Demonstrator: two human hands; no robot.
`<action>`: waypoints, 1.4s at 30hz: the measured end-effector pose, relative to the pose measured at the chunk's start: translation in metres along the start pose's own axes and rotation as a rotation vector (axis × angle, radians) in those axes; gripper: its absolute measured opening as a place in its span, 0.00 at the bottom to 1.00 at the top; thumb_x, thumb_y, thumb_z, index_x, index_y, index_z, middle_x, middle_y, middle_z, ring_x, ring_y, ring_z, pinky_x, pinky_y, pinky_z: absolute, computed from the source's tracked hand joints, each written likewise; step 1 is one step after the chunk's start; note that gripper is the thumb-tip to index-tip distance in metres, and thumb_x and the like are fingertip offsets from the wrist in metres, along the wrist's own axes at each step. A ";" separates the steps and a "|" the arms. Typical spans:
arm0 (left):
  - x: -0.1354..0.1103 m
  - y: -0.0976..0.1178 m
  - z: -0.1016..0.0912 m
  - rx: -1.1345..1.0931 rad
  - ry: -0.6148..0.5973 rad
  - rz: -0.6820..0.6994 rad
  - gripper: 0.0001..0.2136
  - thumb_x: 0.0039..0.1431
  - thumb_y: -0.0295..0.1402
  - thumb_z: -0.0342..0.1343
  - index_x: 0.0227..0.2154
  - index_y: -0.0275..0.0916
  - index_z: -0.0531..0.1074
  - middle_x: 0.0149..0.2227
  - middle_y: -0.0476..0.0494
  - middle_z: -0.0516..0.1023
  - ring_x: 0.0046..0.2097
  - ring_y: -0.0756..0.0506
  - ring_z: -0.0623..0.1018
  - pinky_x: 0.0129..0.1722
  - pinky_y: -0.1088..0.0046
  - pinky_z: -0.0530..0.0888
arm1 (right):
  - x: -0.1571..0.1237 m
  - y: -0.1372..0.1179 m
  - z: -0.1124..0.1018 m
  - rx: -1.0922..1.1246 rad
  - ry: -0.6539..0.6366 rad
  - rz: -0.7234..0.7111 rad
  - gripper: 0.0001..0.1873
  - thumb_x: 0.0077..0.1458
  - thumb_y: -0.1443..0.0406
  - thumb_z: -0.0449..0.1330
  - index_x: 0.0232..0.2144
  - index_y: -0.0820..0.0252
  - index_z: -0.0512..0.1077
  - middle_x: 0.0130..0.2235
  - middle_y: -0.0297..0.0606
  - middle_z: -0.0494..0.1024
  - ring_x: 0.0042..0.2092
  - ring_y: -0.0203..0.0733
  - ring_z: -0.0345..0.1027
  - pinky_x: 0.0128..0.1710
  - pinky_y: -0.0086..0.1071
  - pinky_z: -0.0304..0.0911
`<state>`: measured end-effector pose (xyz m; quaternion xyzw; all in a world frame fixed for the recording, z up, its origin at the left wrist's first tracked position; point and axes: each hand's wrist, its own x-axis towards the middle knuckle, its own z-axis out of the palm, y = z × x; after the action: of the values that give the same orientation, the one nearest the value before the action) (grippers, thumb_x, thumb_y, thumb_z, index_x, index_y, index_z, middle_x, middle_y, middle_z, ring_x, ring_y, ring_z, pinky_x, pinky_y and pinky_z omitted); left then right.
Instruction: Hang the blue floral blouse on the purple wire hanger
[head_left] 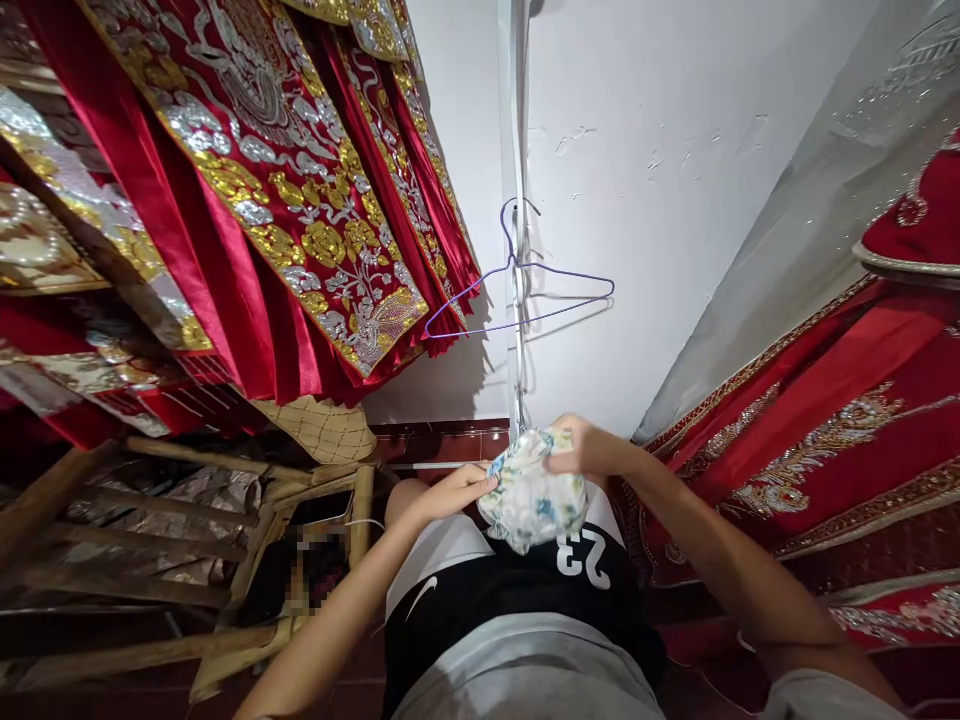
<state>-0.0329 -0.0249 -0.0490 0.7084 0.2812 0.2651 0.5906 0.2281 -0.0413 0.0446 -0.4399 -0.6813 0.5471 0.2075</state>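
A bunched white cloth piece with blue, green and yellow flowers is held up over my lap. Its edge looks gathered, but I cannot make out what kind of garment or cover it is. My left hand pinches it at the upper left edge, thumb on top. On the other side my right hand grips the upper right part, its fingertips partly hidden in the folds. A purple wire hanger hangs on the wall strip straight ahead, apart from both hands.
Red embroidered costumes hang at the left. More red beaded fabric and sheer grey cloth hang at the right. A wooden chair stands at lower left, with dark items on it. Ahead is a white wall.
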 end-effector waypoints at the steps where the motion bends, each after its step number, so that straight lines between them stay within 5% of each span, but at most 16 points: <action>1: -0.002 0.004 -0.005 0.042 0.007 0.010 0.24 0.58 0.53 0.60 0.19 0.38 0.71 0.23 0.47 0.68 0.29 0.46 0.68 0.32 0.71 0.67 | 0.001 -0.002 -0.009 -0.089 0.111 -0.026 0.07 0.44 0.63 0.63 0.21 0.60 0.71 0.25 0.35 0.75 0.27 0.39 0.66 0.24 0.29 0.55; 5: -0.008 0.042 -0.030 0.275 0.231 0.071 0.21 0.61 0.50 0.57 0.23 0.36 0.69 0.25 0.49 0.65 0.30 0.48 0.65 0.31 0.73 0.61 | 0.028 -0.011 -0.061 -0.434 0.675 -0.262 0.04 0.45 0.64 0.61 0.26 0.59 0.73 0.25 0.32 0.72 0.30 0.39 0.63 0.29 0.29 0.54; 9: -0.004 0.088 -0.053 0.733 0.240 0.116 0.20 0.63 0.47 0.56 0.23 0.37 0.69 0.23 0.51 0.63 0.28 0.50 0.63 0.30 0.74 0.58 | 0.080 -0.012 -0.106 -0.420 0.882 -0.377 0.21 0.47 0.67 0.58 0.45 0.58 0.76 0.33 0.36 0.78 0.34 0.43 0.67 0.36 0.32 0.61; 14: 0.001 0.096 -0.069 0.794 0.078 -0.092 0.16 0.54 0.46 0.64 0.20 0.40 0.72 0.17 0.53 0.64 0.20 0.50 0.60 0.23 0.73 0.53 | 0.113 0.007 -0.128 -0.420 0.810 -0.375 0.25 0.46 0.70 0.54 0.47 0.62 0.79 0.46 0.44 0.82 0.45 0.49 0.72 0.48 0.37 0.64; 20: 0.021 0.076 -0.108 0.617 0.469 -0.068 0.15 0.32 0.32 0.73 0.13 0.44 0.69 0.13 0.54 0.65 0.16 0.52 0.56 0.22 0.74 0.54 | 0.090 0.022 -0.140 -0.501 0.818 -0.283 0.21 0.41 0.71 0.53 0.36 0.61 0.80 0.33 0.38 0.82 0.34 0.43 0.70 0.35 0.31 0.60; 26: 0.062 0.090 -0.135 0.820 0.509 0.047 0.11 0.41 0.26 0.66 0.15 0.42 0.69 0.17 0.50 0.67 0.22 0.47 0.65 0.33 0.71 0.65 | 0.070 0.006 -0.150 -0.443 0.817 -0.290 0.10 0.41 0.66 0.55 0.25 0.63 0.75 0.23 0.34 0.72 0.28 0.38 0.63 0.29 0.30 0.54; 30: 0.076 0.107 -0.130 0.832 0.471 0.174 0.10 0.42 0.22 0.60 0.16 0.41 0.66 0.24 0.45 0.72 0.31 0.42 0.73 0.42 0.68 0.69 | 0.056 0.001 -0.146 -0.379 0.743 -0.217 0.08 0.42 0.66 0.55 0.22 0.62 0.73 0.21 0.31 0.69 0.25 0.35 0.58 0.27 0.30 0.52; 33: 0.081 0.123 -0.121 0.920 0.388 0.310 0.09 0.43 0.24 0.58 0.19 0.41 0.63 0.39 0.38 0.79 0.43 0.37 0.77 0.48 0.64 0.70 | 0.048 -0.002 -0.137 -0.402 0.673 -0.172 0.09 0.41 0.67 0.54 0.25 0.61 0.74 0.22 0.32 0.72 0.25 0.36 0.61 0.27 0.30 0.53; 36: 0.089 0.140 -0.116 0.917 0.448 0.446 0.08 0.47 0.25 0.57 0.22 0.41 0.62 0.49 0.36 0.77 0.53 0.35 0.75 0.53 0.62 0.70 | 0.045 -0.007 -0.124 -0.460 0.633 -0.161 0.13 0.39 0.70 0.53 0.27 0.61 0.75 0.24 0.34 0.74 0.27 0.38 0.65 0.27 0.30 0.54; 42: 0.103 0.156 -0.127 0.937 0.565 0.388 0.05 0.57 0.26 0.57 0.27 0.41 0.70 0.28 0.46 0.71 0.32 0.44 0.71 0.41 0.69 0.68 | 0.042 -0.012 -0.111 -0.576 0.674 -0.149 0.12 0.41 0.70 0.53 0.27 0.60 0.76 0.25 0.35 0.75 0.29 0.41 0.65 0.28 0.31 0.53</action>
<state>-0.0375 0.1136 0.1299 0.8345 0.3803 0.3946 0.0566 0.2861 0.0561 0.0821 -0.5830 -0.7301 0.1449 0.3256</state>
